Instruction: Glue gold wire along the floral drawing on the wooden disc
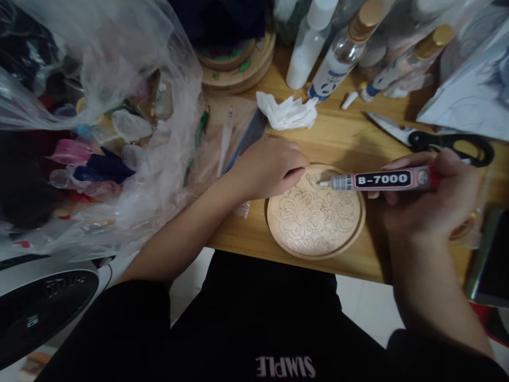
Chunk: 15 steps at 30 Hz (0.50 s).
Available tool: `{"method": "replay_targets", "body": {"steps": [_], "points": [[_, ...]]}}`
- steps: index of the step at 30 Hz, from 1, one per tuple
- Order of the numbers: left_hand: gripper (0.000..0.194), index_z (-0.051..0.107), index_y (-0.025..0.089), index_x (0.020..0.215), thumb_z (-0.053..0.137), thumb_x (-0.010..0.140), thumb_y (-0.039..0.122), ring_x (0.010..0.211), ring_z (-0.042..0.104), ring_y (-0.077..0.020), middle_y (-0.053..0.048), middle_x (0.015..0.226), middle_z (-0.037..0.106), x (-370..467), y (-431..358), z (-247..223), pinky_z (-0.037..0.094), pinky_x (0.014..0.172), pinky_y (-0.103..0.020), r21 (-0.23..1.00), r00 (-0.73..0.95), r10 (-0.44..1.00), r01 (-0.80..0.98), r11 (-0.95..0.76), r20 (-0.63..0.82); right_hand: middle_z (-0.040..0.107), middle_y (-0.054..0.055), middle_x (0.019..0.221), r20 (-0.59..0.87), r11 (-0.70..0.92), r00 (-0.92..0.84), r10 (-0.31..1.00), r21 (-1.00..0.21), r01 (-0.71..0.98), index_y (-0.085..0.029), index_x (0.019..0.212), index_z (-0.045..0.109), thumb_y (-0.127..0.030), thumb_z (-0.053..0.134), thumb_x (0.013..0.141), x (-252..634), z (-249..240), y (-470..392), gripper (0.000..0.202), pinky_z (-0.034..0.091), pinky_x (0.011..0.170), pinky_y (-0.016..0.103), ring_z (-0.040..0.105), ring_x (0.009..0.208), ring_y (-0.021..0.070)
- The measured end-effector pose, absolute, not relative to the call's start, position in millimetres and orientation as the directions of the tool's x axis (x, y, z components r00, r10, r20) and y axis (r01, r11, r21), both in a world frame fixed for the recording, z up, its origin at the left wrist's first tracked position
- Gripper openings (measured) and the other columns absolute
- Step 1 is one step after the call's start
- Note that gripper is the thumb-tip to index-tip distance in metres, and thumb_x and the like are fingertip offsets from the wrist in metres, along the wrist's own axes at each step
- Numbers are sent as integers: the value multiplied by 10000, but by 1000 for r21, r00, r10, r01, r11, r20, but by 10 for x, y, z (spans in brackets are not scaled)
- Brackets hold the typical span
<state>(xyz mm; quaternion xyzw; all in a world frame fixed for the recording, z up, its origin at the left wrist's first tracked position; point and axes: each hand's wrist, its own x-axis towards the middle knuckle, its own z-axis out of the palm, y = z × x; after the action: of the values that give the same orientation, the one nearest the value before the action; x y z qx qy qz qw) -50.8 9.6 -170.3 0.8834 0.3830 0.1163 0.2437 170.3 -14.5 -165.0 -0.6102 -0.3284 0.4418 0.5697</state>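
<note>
A round wooden plate [302, 241] lies on the table, its face covered with pencil-like line drawings of a large flower and smaller motifs. My left hand [274, 167] is closed at the plate's upper left rim, with fingers curled and fingertips partly hidden. In my right hand [431, 196] is a glue tube [382, 180] marked B-7000, held level with its nozzle toward the left. The nozzle tip is over the upper part of the drawing; whether it touches the wood I cannot tell.
Left stands a clear plastic bag [170, 132] of craft bits. A green pencil [202, 127], a white pen [225, 140] and crumpled tissue [288, 111] lie behind my left hand. Bottles [336, 61] line the back. Black-handled scissors [429, 140] lie behind my right hand.
</note>
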Motion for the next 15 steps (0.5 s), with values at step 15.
{"method": "replay_targets", "body": {"steps": [15], "points": [[243,728,172,846,506,938,210,788,642,-158,-27,810,710,-508,89,-1721,415,668,-287,514,669,742,621,-592,47,328,-34,273,-155,-95,301,941,-974,-204,-208,486,627,-464,536,665,1753,-1621,-118,325,236,303,278,281,252,107]]}}
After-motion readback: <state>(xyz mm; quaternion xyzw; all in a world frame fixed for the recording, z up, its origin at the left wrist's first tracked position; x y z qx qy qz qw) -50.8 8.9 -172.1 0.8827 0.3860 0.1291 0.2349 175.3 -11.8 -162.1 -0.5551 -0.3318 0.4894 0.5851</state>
